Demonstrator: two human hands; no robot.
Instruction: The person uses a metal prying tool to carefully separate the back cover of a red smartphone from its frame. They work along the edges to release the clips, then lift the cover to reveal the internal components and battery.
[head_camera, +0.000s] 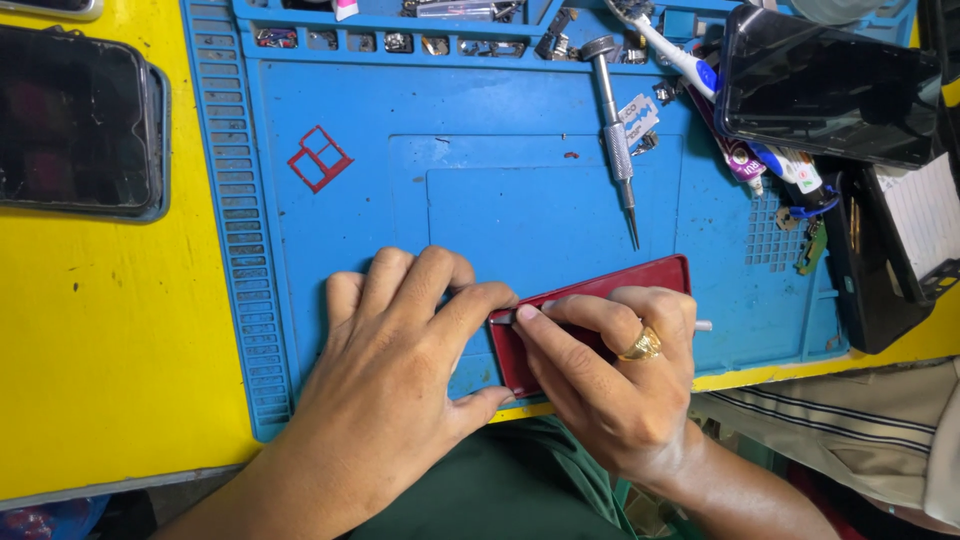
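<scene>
A dark red phone (640, 278) lies flat near the front edge of a blue work mat (500, 190). My left hand (400, 350) rests on the mat at the phone's left end, index finger and thumb pinching its edge. My right hand (610, 370), wearing a gold ring, lies over the phone and grips a thin silver tool (703, 325). The tool's tip meets the phone's left edge by my left index finger. Most of the phone's lower half is hidden under my right hand.
A metal precision screwdriver (615, 140) and a razor blade (638, 115) lie on the mat's upper right. A black phone (825, 85) sits at the top right over tubes and clutter. Another dark phone (75, 120) rests on the yellow table (110, 340) at the left. Small parts fill the mat's top trays.
</scene>
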